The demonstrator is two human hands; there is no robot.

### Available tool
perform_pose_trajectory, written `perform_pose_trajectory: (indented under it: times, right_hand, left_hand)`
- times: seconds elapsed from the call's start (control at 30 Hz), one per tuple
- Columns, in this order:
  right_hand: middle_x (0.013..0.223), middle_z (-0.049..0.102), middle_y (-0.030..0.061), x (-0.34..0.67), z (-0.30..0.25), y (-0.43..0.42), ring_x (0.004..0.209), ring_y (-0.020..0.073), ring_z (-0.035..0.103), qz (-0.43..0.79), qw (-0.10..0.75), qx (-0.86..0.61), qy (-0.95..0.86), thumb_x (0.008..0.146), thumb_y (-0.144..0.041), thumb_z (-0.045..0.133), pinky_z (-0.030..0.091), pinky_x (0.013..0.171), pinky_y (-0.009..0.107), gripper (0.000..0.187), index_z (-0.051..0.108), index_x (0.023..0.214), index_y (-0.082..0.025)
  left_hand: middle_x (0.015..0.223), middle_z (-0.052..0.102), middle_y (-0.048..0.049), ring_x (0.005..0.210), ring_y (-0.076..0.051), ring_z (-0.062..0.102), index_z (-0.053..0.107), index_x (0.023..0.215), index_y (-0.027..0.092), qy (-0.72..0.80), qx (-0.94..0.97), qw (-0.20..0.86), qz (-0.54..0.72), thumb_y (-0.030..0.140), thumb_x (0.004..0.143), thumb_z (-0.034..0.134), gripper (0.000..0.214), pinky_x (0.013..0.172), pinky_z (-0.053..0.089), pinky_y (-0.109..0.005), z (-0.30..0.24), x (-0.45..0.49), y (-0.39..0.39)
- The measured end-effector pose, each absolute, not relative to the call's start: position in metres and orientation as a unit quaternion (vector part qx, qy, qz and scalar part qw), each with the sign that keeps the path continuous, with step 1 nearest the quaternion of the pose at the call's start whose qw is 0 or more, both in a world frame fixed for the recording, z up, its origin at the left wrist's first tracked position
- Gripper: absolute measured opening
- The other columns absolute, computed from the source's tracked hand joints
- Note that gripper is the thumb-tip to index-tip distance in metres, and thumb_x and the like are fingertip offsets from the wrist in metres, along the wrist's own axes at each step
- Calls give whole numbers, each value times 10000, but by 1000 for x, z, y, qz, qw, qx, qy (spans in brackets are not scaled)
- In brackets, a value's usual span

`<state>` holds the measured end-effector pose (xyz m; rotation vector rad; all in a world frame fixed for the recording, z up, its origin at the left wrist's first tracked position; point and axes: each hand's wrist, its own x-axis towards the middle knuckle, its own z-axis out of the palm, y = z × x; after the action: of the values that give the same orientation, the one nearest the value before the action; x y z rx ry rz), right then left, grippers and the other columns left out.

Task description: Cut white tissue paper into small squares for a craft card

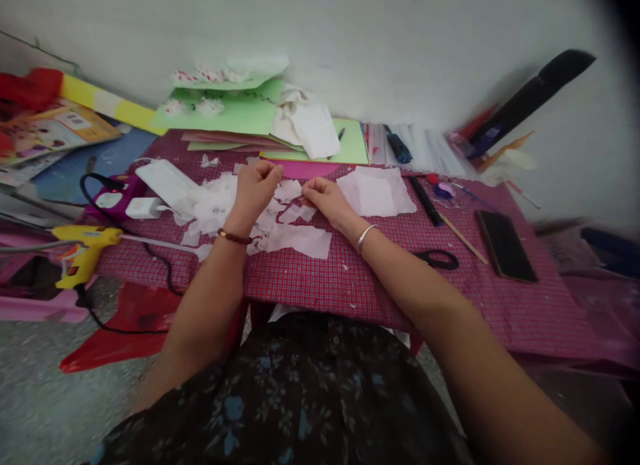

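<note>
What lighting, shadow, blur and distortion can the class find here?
Head view: soft, rather dim light, no strong glare; head view: a faint shadow on the wall beside the long black object; head view: the paper scraps, left hand and right hand look slightly blurred; head view: black upper-right corner, and the sides seem stretched.

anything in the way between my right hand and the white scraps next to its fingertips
Nothing visible: the white scraps lie close by the right hand, with the left hand off to their other side.
</note>
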<state>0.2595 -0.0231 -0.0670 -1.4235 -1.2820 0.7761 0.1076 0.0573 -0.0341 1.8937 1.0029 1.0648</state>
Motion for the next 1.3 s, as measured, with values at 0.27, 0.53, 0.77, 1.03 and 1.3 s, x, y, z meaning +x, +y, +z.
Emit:
perform_pose_trajectory:
  times: [0.27,0.53,0.77,1.03,1.3]
  right_hand:
    - [662,658,-17,263,-60,-26,608,120,619,408,560,-559,-455,875,-259,615,527,643,256,151,554,745,-214]
    - [663,592,-46,266,-62,-21,618,121,583,353,585,-574,-450,855,-299,595,505,652,259,141,536,756,-217]
    - [747,566,-24,265,-59,-28,732,162,527,222,588,-598,-497,835,-190,595,460,745,311,106,547,751,-232]
    - [855,594,25,259,-51,-36,835,201,554,97,497,-610,-610,878,-159,575,467,786,354,174,501,754,-256]
    - [741,592,-10,255,-52,-34,717,164,552,157,540,-598,-571,862,-156,572,452,694,314,170,507,732,-243]
  left_hand:
    - [636,600,5,499,-94,527,607,746,181,342,677,564,326,240,750,686,99,461,425,-205,-30,111,45]
    - [577,575,3,518,-116,492,583,637,193,392,686,463,400,200,701,657,98,488,410,-245,-34,106,55]
    - [554,549,8,487,-104,439,621,618,191,378,712,461,371,241,725,663,125,454,337,-242,-34,112,43]
    - [516,505,19,421,-76,372,621,571,205,312,668,606,297,290,726,684,187,413,250,-241,-32,117,32]
    - [517,521,30,413,-71,385,605,583,199,331,671,580,322,231,698,648,127,397,257,-231,-38,119,35]
